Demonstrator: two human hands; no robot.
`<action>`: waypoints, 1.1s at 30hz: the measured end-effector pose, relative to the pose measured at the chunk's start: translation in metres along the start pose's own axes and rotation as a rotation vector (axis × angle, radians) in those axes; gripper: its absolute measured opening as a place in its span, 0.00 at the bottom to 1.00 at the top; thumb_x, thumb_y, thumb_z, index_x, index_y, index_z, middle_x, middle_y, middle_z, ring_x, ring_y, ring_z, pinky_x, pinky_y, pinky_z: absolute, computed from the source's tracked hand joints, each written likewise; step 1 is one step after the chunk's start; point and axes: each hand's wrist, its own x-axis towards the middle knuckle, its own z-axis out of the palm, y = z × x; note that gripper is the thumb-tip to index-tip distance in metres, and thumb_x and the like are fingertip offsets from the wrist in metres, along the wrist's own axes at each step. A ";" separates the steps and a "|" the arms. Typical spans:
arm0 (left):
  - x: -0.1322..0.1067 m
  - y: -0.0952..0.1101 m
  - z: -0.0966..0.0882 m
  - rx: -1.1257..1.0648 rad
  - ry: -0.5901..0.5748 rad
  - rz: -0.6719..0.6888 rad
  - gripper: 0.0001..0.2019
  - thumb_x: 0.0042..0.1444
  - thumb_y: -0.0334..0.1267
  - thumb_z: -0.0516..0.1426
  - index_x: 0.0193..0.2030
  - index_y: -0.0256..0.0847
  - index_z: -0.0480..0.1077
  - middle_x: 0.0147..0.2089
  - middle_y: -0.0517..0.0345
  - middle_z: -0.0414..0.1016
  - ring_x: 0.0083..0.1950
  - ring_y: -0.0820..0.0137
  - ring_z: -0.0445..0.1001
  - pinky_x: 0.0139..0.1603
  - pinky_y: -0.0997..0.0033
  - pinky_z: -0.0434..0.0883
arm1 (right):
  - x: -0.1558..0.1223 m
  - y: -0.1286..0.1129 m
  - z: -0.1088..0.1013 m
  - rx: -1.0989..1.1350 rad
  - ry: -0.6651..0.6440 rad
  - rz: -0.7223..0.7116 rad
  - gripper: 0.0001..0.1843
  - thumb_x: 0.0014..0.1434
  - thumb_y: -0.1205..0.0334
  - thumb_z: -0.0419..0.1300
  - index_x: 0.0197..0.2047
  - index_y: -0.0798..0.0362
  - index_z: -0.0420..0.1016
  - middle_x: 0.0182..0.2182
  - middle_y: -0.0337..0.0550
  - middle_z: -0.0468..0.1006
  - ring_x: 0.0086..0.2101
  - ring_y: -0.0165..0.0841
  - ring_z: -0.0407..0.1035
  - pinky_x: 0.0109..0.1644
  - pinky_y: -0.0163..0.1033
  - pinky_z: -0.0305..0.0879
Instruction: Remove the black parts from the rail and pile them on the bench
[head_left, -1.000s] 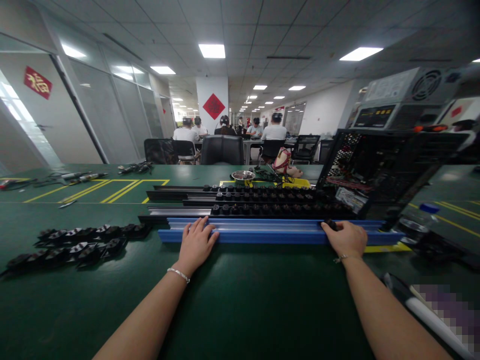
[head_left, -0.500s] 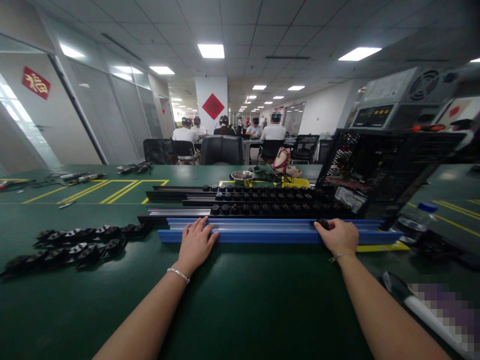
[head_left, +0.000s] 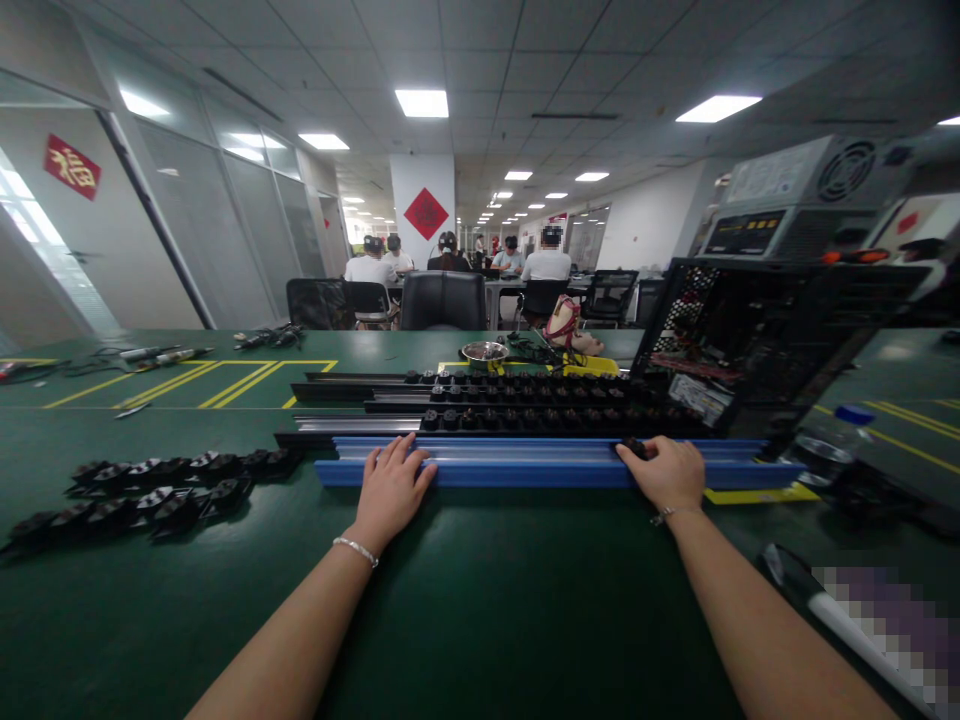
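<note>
A long blue rail (head_left: 525,462) lies across the green table in front of me. My left hand (head_left: 391,484) rests flat on the rail's left end, fingers spread and holding nothing. My right hand (head_left: 664,471) is curled over a small black part (head_left: 634,447) sitting in the rail toward its right end. Behind the blue rail lie black rails (head_left: 525,415) filled with rows of similar black parts.
Several loose black parts (head_left: 150,485) lie in two rows at the left. An open computer case (head_left: 757,345) stands at the right, with a power supply (head_left: 810,200) on top. A metal bowl (head_left: 485,351) sits behind the rails. People sit at desks far back.
My right hand has slid left along the blue rail with the black part under its fingers. My left hand has stayed in place.
</note>
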 end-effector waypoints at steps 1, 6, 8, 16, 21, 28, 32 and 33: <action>0.000 0.000 0.000 0.002 -0.001 0.001 0.19 0.60 0.50 0.43 0.47 0.50 0.70 0.63 0.54 0.62 0.63 0.60 0.58 0.62 0.50 0.53 | 0.000 -0.001 0.000 -0.002 0.000 -0.004 0.20 0.46 0.41 0.52 0.20 0.49 0.62 0.22 0.45 0.70 0.30 0.40 0.64 0.44 0.47 0.56; 0.000 0.001 -0.001 -0.003 0.002 -0.001 0.19 0.60 0.50 0.43 0.46 0.50 0.71 0.63 0.54 0.62 0.63 0.60 0.58 0.62 0.50 0.53 | 0.000 -0.002 0.001 -0.001 0.006 -0.011 0.20 0.46 0.40 0.52 0.20 0.49 0.62 0.22 0.44 0.71 0.30 0.39 0.65 0.45 0.47 0.56; 0.000 0.001 -0.001 -0.007 0.001 -0.008 0.18 0.60 0.50 0.44 0.46 0.50 0.71 0.63 0.55 0.62 0.63 0.60 0.58 0.62 0.50 0.52 | 0.000 -0.002 0.001 0.001 0.006 -0.015 0.20 0.46 0.40 0.52 0.19 0.49 0.61 0.21 0.44 0.70 0.30 0.39 0.65 0.45 0.47 0.56; 0.000 0.000 0.001 -0.011 0.004 -0.012 0.18 0.59 0.50 0.44 0.46 0.51 0.71 0.63 0.56 0.62 0.63 0.60 0.58 0.62 0.51 0.52 | -0.002 -0.006 0.001 0.019 0.019 -0.030 0.20 0.46 0.40 0.53 0.19 0.48 0.60 0.21 0.42 0.70 0.30 0.38 0.65 0.50 0.48 0.55; 0.000 -0.001 0.002 0.001 0.002 -0.003 0.19 0.60 0.51 0.43 0.46 0.50 0.71 0.63 0.55 0.61 0.63 0.60 0.58 0.62 0.51 0.52 | -0.002 -0.009 0.002 0.032 0.010 -0.047 0.20 0.46 0.40 0.53 0.19 0.49 0.60 0.21 0.42 0.70 0.29 0.38 0.65 0.51 0.48 0.54; 0.000 0.000 0.001 0.019 0.001 0.008 0.20 0.61 0.51 0.42 0.47 0.50 0.70 0.63 0.54 0.61 0.63 0.60 0.58 0.62 0.51 0.52 | -0.002 -0.010 0.004 0.029 0.014 -0.051 0.20 0.46 0.40 0.53 0.19 0.49 0.60 0.21 0.42 0.71 0.30 0.38 0.65 0.52 0.48 0.53; 0.000 0.000 0.000 0.019 -0.005 0.003 0.20 0.60 0.51 0.42 0.47 0.50 0.70 0.63 0.55 0.61 0.64 0.60 0.57 0.62 0.51 0.52 | -0.003 -0.012 0.006 0.036 0.011 -0.070 0.20 0.47 0.40 0.54 0.20 0.48 0.61 0.21 0.41 0.71 0.30 0.37 0.65 0.51 0.47 0.55; 0.000 0.000 0.000 0.022 -0.005 0.003 0.20 0.61 0.51 0.42 0.47 0.50 0.70 0.63 0.55 0.61 0.63 0.61 0.57 0.62 0.51 0.52 | -0.003 -0.012 0.006 0.037 0.012 -0.080 0.20 0.47 0.40 0.54 0.19 0.48 0.61 0.21 0.41 0.71 0.29 0.37 0.65 0.50 0.46 0.55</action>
